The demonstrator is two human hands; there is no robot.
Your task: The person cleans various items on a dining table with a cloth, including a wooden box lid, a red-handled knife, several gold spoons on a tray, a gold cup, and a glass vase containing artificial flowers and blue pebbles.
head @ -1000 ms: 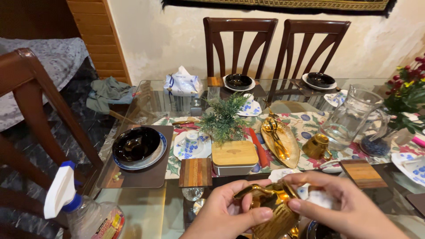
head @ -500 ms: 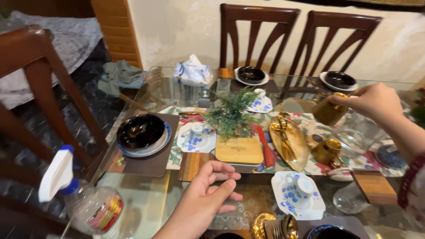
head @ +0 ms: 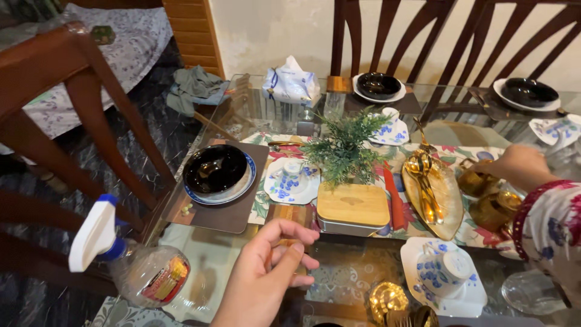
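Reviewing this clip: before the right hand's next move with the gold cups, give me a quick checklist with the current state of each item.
1. Right hand on the gold cup: ok, it rests on it; grip hidden.
2. Cup upright on the floral runner: cannot tell, partly covered.
3. Second gold cup apart from the first: cannot tell, they look very close.
4. Left hand empty: ok, half open above the glass table.
5. Gold tray with spoons beside the cups: ok, apart.

White tissue pack point(head: 292, 85) far; spray bottle's label point(head: 165, 280) (red-yellow) near.
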